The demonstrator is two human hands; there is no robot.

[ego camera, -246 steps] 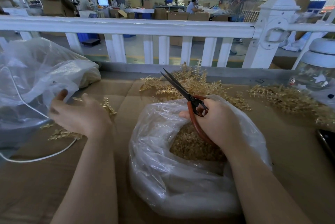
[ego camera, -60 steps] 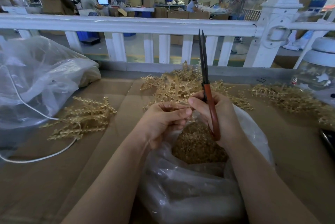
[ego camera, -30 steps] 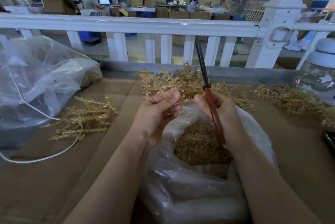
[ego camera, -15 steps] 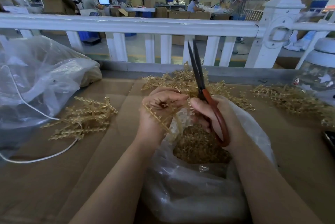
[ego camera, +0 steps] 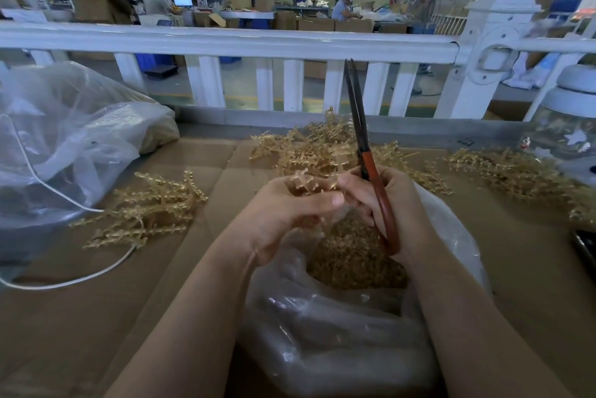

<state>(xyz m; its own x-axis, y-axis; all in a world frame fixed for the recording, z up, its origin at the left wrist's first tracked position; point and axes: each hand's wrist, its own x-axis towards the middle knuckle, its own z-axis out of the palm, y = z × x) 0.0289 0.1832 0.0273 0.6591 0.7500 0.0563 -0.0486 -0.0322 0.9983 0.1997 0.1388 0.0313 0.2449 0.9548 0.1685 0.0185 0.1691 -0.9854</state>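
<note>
I am holding a small gold plastic sprig (ego camera: 301, 179) in my left hand (ego camera: 280, 214), my fingers curling round it and my thumb lying along the front, so that only its toothed top is poking out above my knuckles. My right hand (ego camera: 406, 204) is gripping the scissors (ego camera: 367, 162) by their red-brown handles, fingers wrapping tight round the loop. The dark blades are pointing up and away from me, standing nearly together with just a sliver of gap toward the tips. My right fingertips are meeting my left fingertips just beside the sprig.

Both hands are hanging over the open mouth of the clear plastic bag (ego camera: 322, 349), which is sitting on the cardboard (ego camera: 96, 317) right in front of me and is holding a heap of small gold cut bits (ego camera: 354, 264).

A loose pile of long gold sprigs (ego camera: 151, 207) is lying on the cardboard to my left, near a white cord (ego camera: 61, 285) that is trailing out from under a big crumpled plastic bag (ego camera: 64, 127). A second pile (ego camera: 309, 149) is lying just behind my hands, against the grey ledge (ego camera: 225, 117) under the white railing (ego camera: 225, 39), and a third pile (ego camera: 516, 172) is spreading out to my right, beside a glass jar (ego camera: 571, 136) with a white lid
</note>
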